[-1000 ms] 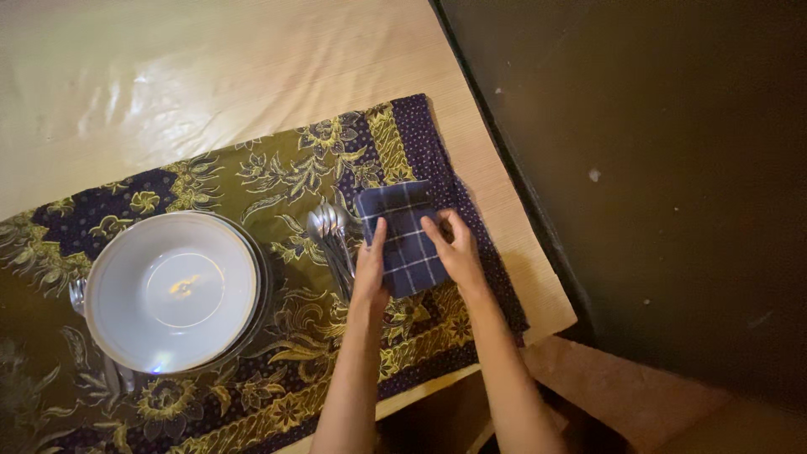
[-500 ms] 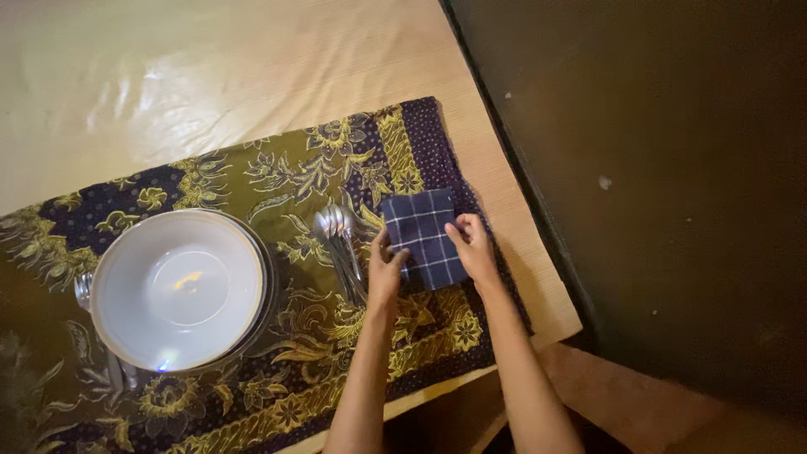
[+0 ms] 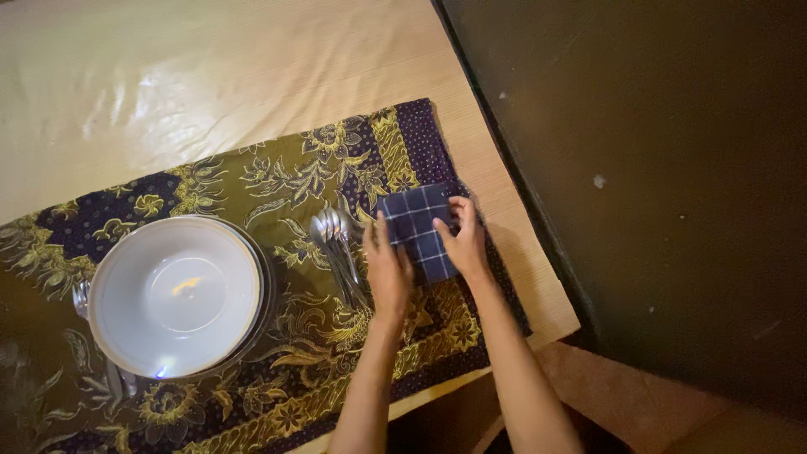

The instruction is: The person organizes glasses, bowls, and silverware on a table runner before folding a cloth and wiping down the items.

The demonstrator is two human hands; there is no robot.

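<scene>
A folded dark blue checked napkin lies on the right part of a dark floral cloth in olive, gold and navy. My left hand lies flat along the napkin's left edge, fingers together and stretched out. My right hand rests on the napkin's right half, fingers spread and pressing down on it. Several metal spoons lie bunched on the cloth, just left of my left hand.
A white bowl on a plate stands at the left of the cloth, with metal cutlery showing at its left rim. The pale wooden table ends at its right edge, with dark floor beyond.
Both hands have slid forward over the napkin. My left hand went from gripping its lower left corner to lying flat along its edge; my right hand now covers more of its right half.
</scene>
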